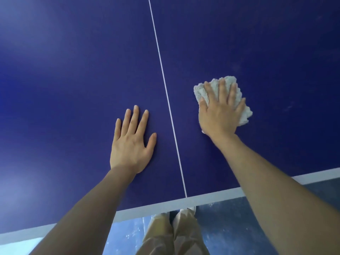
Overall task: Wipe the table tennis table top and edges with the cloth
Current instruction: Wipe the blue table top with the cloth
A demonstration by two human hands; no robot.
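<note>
Head view | right hand flat, fingers straight, pressing the cloth onto the blue table right of its white centre line | left hand spread flat, bracing, seemingly for balance.

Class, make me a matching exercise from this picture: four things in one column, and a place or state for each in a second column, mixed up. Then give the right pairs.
Column one:
1. left hand
2. right hand
3. cloth
4. centre line

Column two:
A. thin and white, running between the two hands
B. crumpled and whitish, lying under a hand
C. flat on the bare blue table, holding nothing
D. pressing down on the cloth with straight fingers

Pairs: 1-C, 2-D, 3-B, 4-A
</note>
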